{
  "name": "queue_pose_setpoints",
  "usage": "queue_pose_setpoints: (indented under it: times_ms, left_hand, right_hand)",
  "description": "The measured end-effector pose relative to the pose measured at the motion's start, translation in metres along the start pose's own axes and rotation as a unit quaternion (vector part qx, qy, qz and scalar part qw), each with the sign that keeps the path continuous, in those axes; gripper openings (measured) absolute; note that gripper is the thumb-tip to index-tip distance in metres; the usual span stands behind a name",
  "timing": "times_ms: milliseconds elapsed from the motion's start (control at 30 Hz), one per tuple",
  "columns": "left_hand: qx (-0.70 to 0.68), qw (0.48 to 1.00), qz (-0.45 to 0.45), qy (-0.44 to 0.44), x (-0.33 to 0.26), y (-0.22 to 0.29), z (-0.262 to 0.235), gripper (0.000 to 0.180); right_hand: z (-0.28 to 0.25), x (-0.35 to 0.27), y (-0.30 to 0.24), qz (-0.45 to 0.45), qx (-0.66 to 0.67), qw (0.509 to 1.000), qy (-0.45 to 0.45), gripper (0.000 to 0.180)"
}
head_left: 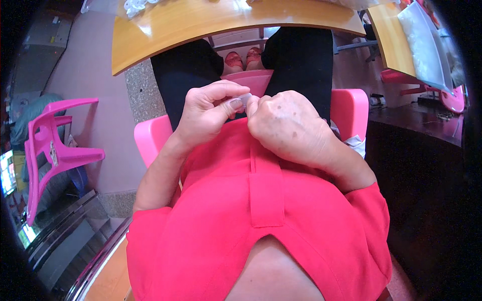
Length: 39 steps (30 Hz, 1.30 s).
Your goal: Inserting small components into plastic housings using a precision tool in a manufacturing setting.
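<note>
Just above my lap, a small whitish, translucent piece [244, 99] sits between my two hands; its kind is too small to make out. The thumb and forefinger of my left hand [211, 106] pinch it from the left. On its other side, the curled fingers of my right hand [288, 120] meet it, back of the hand upward. That hand hides its own fingertips, so whether it grips the same piece does not show clearly.
A wooden table [226, 19] spans the view ahead, with white pieces [134, 7] at its far left. To the right, a clear bag of white items [427, 47] lies on another tabletop. I sit in a pink plastic chair [350, 108]; a pink stool [60, 145] stands left.
</note>
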<state>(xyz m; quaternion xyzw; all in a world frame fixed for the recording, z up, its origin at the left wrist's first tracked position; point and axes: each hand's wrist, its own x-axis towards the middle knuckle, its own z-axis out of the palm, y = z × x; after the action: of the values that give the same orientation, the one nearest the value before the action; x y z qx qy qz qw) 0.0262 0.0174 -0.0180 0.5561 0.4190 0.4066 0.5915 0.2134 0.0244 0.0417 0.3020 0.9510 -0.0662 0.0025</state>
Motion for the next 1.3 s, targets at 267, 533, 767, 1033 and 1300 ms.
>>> queue_pose_setpoints:
  times_ms: [267, 533, 767, 1033, 1300]
  left_hand:
    - [-0.262, 0.964, 0.017, -0.037, 0.01, -0.003, -0.023, 0.029]
    - [-0.285, 0.957, 0.038, -0.036, 0.007, 0.003, -0.026, 0.028]
    - [-0.292, 0.955, 0.043, -0.024, 0.006, 0.004, -0.026, 0.029]
    - [-0.233, 0.969, 0.076, 0.031, 0.009, 0.016, -0.03, 0.031]
    - [-0.225, 0.973, 0.057, 0.009, 0.007, 0.009, -0.02, 0.028]
  right_hand:
    - [-0.009, -0.001, 0.02, 0.078, 0.129, 0.983, 0.103, 0.014]
    - [-0.005, 0.001, 0.017, 0.072, 0.146, 0.979, 0.125, 0.015]
    - [-0.007, 0.003, 0.018, 0.072, 0.158, 0.977, 0.122, 0.017]
    - [-0.008, 0.001, 0.022, 0.079, 0.163, 0.976, 0.123, 0.016]
    - [-0.009, 0.001, 0.009, 0.067, 0.105, 0.98, 0.157, 0.011]
